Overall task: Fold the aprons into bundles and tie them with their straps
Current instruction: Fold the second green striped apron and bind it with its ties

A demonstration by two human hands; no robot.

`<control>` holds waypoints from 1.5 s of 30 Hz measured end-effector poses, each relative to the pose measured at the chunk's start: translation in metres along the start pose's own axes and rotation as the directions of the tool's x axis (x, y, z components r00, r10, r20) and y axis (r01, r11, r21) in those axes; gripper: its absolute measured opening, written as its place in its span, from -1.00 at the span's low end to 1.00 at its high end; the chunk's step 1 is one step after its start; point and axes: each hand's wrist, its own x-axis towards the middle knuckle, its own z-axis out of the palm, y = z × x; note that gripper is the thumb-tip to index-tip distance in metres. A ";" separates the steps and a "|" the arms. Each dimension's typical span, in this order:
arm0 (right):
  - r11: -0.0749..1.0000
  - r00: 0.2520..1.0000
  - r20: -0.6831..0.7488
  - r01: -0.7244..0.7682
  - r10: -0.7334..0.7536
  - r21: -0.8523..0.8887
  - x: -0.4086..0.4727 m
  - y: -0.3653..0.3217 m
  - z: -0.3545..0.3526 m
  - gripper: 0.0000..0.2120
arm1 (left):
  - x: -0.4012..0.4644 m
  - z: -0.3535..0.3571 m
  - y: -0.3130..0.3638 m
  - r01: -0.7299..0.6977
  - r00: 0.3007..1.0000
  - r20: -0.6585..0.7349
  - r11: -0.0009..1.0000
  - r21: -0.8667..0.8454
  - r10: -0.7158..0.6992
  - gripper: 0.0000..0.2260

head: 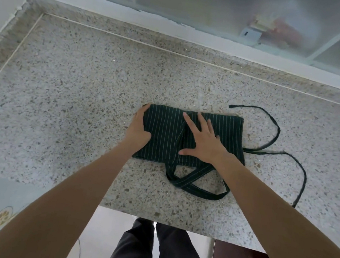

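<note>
A dark green pinstriped apron [227, 128] lies folded into a flat rectangle on the speckled stone counter [78, 100]. My left hand [138, 128] cups the rectangle's left edge, fingers curled over the fold. Spread flat, my right hand [203, 140] presses on the middle of the cloth. A wide striped neck strap [190, 185] loops out from the near edge toward me. Two thin waist ties [276, 131] trail loose over the counter to the right of the bundle.
A raised stone ledge and a frosted sliding window [201, 6] run along the back. White wall closes the left side. The counter's front edge [154, 218] is just below the neck strap, with my legs and the floor beneath.
</note>
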 end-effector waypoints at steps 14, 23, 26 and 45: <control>0.979 0.974 0.110 -0.202 0.197 0.039 0.006 -0.004 -0.003 0.28 | 0.018 -0.019 0.016 0.232 0.951 -0.184 0.967 -0.108 -0.249 -0.65; 0.981 0.966 0.172 -0.194 0.193 -0.011 0.011 -0.010 -0.006 0.19 | 0.041 -0.031 0.024 0.243 0.970 0.037 0.955 -0.169 -0.240 -0.53; 0.978 0.961 0.182 -0.208 0.209 -0.022 0.014 -0.009 -0.005 0.20 | 0.045 -0.036 0.026 0.298 0.953 0.115 0.929 -0.220 -0.279 -0.54; 0.985 0.985 -0.002 -0.171 0.172 0.017 0.014 -0.030 -0.005 -0.08 | 0.038 -0.023 0.007 -0.039 0.996 0.078 0.999 0.026 0.037 -0.37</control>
